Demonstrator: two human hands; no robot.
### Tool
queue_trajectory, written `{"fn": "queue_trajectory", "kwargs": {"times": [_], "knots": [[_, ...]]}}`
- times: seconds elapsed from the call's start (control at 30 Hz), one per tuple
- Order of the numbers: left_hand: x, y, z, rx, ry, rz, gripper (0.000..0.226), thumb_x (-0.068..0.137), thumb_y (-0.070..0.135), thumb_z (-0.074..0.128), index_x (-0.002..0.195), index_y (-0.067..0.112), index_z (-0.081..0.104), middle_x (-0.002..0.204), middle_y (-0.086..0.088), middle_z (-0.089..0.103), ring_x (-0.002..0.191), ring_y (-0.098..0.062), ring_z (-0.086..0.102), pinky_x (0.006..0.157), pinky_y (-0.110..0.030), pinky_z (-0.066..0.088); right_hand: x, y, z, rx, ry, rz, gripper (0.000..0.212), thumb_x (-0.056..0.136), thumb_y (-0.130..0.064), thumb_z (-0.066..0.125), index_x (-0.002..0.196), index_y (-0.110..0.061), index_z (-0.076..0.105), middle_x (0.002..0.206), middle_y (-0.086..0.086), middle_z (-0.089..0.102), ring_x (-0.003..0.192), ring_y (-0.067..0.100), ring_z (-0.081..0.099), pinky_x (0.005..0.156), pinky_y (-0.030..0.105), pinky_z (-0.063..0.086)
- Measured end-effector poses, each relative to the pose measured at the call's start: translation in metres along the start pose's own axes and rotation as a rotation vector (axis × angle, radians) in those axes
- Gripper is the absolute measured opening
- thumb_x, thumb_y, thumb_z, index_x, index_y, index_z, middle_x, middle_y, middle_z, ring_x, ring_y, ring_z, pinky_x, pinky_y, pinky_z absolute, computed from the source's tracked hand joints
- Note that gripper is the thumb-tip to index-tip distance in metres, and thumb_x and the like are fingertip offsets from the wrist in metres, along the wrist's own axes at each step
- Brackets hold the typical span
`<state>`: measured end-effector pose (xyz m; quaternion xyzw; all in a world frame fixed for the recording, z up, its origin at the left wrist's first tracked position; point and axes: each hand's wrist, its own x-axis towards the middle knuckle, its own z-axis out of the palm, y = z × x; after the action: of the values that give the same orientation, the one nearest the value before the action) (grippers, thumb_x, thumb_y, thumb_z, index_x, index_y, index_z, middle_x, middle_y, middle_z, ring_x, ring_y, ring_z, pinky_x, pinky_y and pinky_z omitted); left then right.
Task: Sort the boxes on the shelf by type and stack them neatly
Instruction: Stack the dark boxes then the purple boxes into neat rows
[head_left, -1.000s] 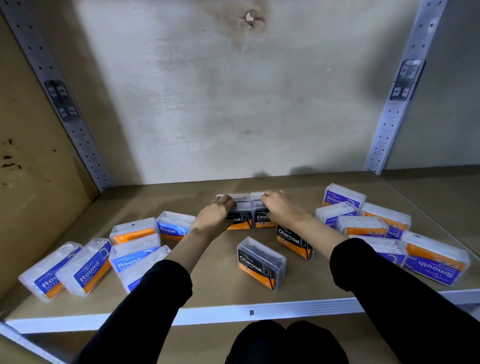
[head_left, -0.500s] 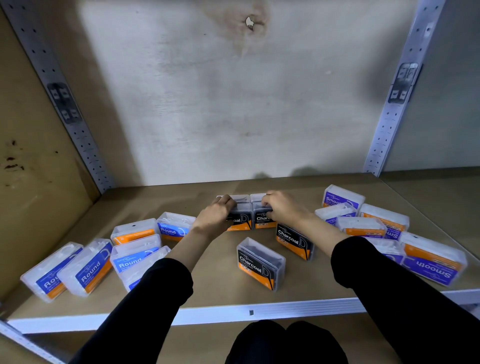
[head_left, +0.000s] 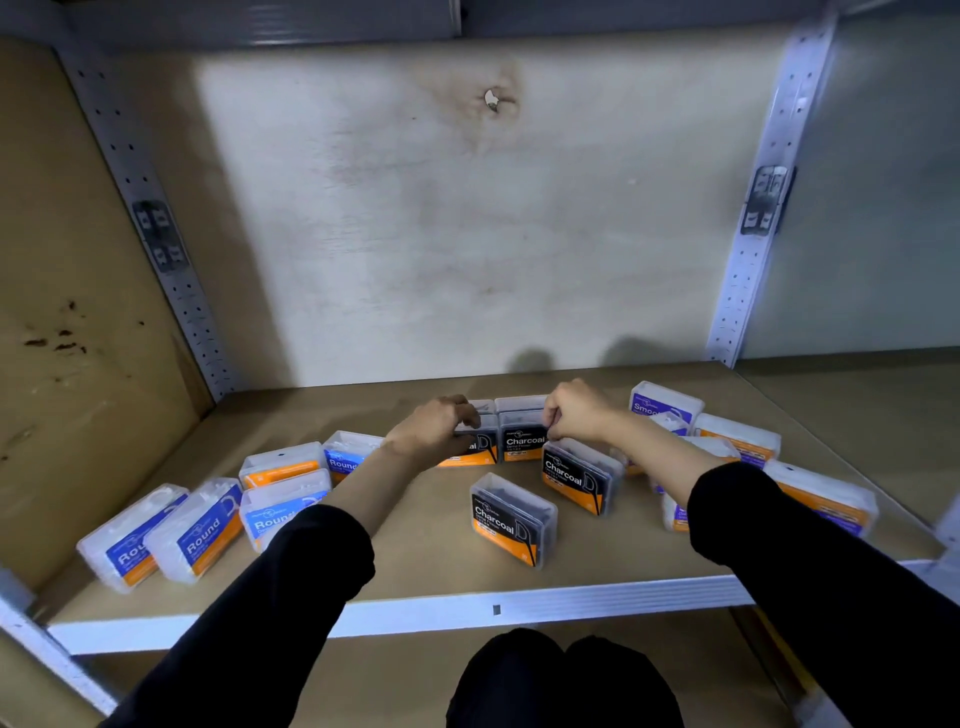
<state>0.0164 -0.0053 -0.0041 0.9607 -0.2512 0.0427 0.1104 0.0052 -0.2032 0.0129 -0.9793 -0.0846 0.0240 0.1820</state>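
Black started only: gripping grouped Charcoal boxes (head_left: 524, 441) in left hand (head_left: 441, 423) and right hand (head_left: 576, 410), leaving loose Charcoal boxes (head_left: 511, 519) nearer, Round boxes (head_left: 208, 530) leftward, Smooth boxes (head_left: 662, 408) rightward, all unstacked.

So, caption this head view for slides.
Left hand and right hand grip Charcoal boxes; Round boxes left, Smooth boxes right.
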Motion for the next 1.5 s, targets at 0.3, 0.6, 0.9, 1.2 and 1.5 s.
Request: {"fn": "queue_trajectory", "kwargs": {"times": [0.3,0.6,0.9,1.2,1.5], "knots": [[-0.025,0.032,-0.010,-0.110,-0.258,0.128,0.043,0.080,0.021,0.070,0.120,0.008,0.060,0.126,-0.008,0.059,0.115,-0.020,0.054,0.088,-0.020,0.038,-0.033,0.003,0.000,-0.059,0.008,0.145,0.015,0.078,-0.010,0.066,0.066,-0.005,0.059,0.068,0.008,0.051,0.068,0.020,0.046,0.053,0.025,0.034],[-0.030,0.044,-0.001,0.126,-0.373,0.196,0.051,0.078,0.016,0.071,0.125,0.006,0.056,0.130,-0.013,0.053,0.122,-0.026,0.048,0.098,-0.029,0.038,-0.049,0.006,0.014,-0.121,0.013,0.208,0.046,0.079,-0.009,0.069,0.054,-0.014,0.030,0.062,0.001,0.035,0.056,0.016,0.041,0.044,0.021,0.024],[-0.037,0.025,0.009,0.238,-0.212,0.032,0.043,0.087,0.020,0.058,0.126,0.004,0.051,0.131,-0.014,0.049,0.120,-0.029,0.049,0.092,-0.034,0.040,-0.039,0.008,0.027,-0.119,0.003,0.138,0.022,0.084,0.002,0.053,0.102,0.004,0.064,0.107,0.016,0.064,0.091,0.028,0.063,0.075,0.034,0.052],[-0.032,0.015,0.024,0.225,-0.118,-0.121,0.039,0.091,0.014,0.048,0.128,0.003,0.047,0.134,-0.016,0.043,0.124,-0.032,0.045,0.098,-0.042,0.040,-0.031,0.012,0.053,-0.166,0.042,-0.055,0.038,0.088,0.004,0.039,0.121,-0.004,0.055,0.124,0.011,0.048,0.110,0.031,0.055,0.094,0.040,0.047],[-0.049,0.010,0.042,0.098,0.064,-0.062,0.043,0.093,0.016,0.046,0.134,0.006,0.041,0.143,-0.008,0.037,0.132,-0.025,0.038,0.104,-0.033,0.035,-0.055,0.025,0.072,-0.072,0.302,-0.025,0.043,0.094,-0.008,0.043,0.138,-0.008,0.041,0.142,0.005,0.041,0.130,0.023,0.037,0.105,0.031,0.036]]}}
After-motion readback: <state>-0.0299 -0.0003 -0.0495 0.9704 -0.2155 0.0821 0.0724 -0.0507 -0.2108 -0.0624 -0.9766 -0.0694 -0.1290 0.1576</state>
